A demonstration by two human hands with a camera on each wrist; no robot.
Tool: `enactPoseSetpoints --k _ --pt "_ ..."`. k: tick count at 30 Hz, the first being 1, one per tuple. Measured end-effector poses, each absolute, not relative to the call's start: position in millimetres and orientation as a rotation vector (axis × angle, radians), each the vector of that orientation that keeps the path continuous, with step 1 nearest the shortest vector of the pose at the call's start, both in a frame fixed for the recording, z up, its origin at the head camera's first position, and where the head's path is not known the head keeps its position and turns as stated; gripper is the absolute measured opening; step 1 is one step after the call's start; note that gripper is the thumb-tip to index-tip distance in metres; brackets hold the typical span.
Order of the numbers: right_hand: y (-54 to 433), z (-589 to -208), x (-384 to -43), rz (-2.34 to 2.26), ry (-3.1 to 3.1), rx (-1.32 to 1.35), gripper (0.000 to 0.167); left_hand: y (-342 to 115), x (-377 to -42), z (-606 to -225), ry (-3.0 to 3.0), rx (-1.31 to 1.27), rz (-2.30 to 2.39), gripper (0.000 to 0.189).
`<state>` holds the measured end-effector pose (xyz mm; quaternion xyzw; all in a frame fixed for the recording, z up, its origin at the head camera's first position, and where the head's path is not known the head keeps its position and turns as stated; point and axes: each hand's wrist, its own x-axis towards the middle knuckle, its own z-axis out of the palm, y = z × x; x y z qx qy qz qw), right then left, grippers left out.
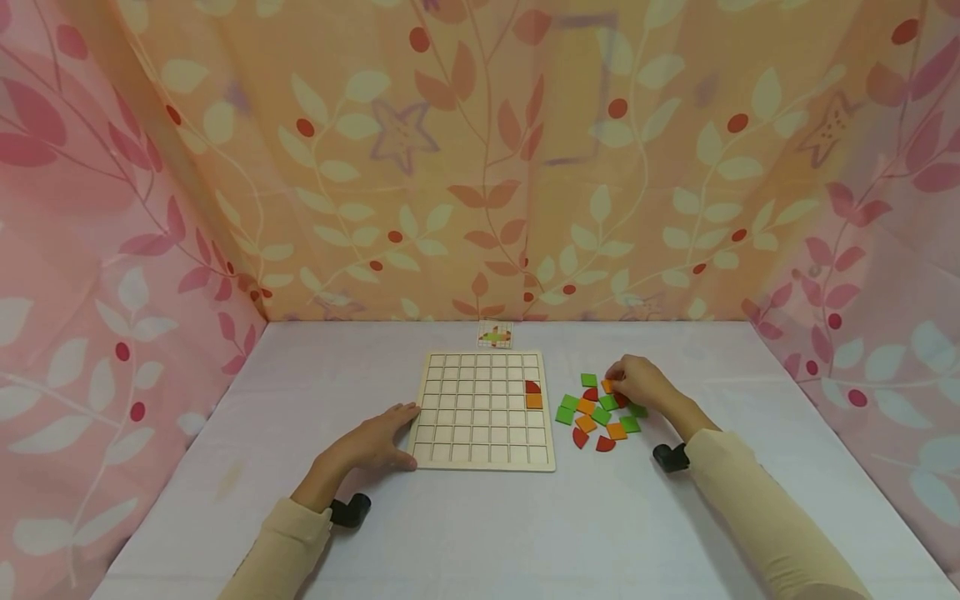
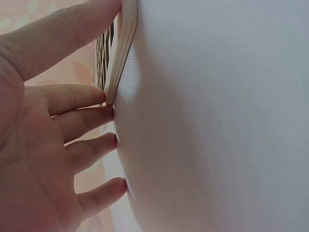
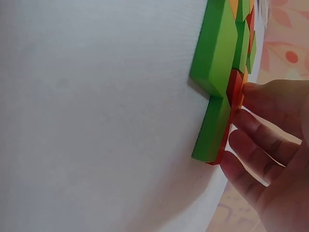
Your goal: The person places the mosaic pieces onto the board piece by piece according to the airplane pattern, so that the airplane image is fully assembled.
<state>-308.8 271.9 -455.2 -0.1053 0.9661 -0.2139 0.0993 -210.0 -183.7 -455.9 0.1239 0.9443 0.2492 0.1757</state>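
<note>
The left hand [image 1: 373, 440] touches a gridded board [image 1: 472, 423], the right hand [image 1: 645, 386] an orange tile [image 1: 606, 387].

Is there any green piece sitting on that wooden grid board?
No, the grid board holds only a red piece and an orange piece, both in its rightmost column.

Left sleeve [image 1: 281, 546] and right sleeve [image 1: 761, 504]: plain beige, creased. Left camera [image 1: 352, 510] and right camera [image 1: 669, 457]: black, compact, rounded, worn at the wrists. Left hand [image 1: 375, 442] and right hand [image 1: 645, 386]: bare.
</note>
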Motion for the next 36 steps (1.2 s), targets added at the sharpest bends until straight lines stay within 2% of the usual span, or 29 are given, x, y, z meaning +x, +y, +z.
enactPoseSetpoints --k 5,16,36 --pt "271.6 -455.6 -309.7 -0.643 2.873 -0.330 0.024 -183.0 -209.2 -454.3 2.668 0.338 0.710 0.091" --pt "252.5 -450.2 -301.3 -0.748 2.793 -0.619 0.015 -183.4 -209.1 -451.5 2.678 0.358 0.688 0.091" --pt "244.9 -449.8 -295.5 -0.589 2.797 -0.441 0.022 -182.7 -208.4 -452.8 2.678 0.355 0.703 0.091"
